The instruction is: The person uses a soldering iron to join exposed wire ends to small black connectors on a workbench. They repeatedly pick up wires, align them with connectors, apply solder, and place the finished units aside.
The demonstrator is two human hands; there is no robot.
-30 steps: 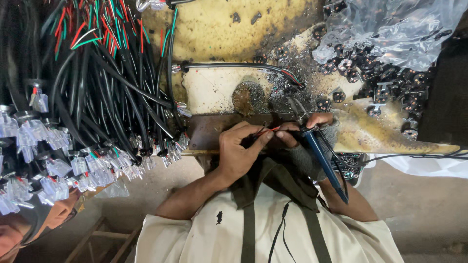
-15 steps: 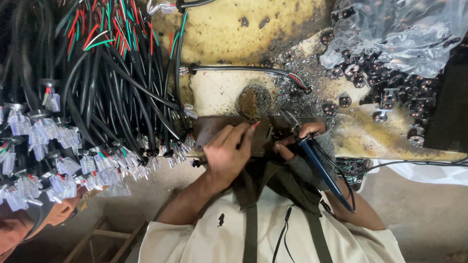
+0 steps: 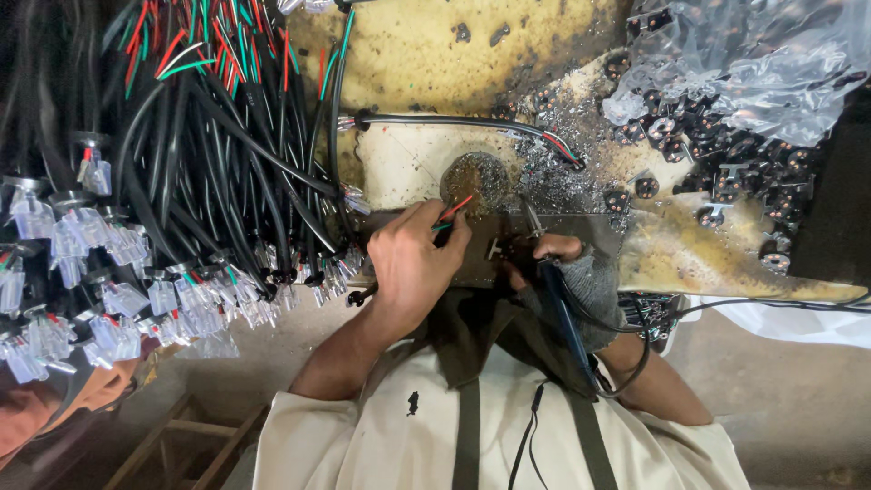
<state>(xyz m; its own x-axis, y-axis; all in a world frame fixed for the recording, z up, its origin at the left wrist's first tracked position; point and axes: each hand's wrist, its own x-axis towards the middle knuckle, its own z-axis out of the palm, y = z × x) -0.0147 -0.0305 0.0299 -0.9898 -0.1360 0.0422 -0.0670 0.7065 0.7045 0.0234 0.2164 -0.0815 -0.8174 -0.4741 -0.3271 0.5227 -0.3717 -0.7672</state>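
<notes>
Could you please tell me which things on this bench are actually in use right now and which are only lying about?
In use: left hand pinching coloured wires; right hand holding soldering iron; round pad.

Lying about: cable bundle; clear connectors; plastic bag; small black parts.

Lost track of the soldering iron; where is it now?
In the head view, the soldering iron is in the gloved right hand, right of centre, its tip beside the left hand.

A crumpled clear plastic bag (image 3: 753, 63) lies at the bench's far right, over small dark parts.
</notes>
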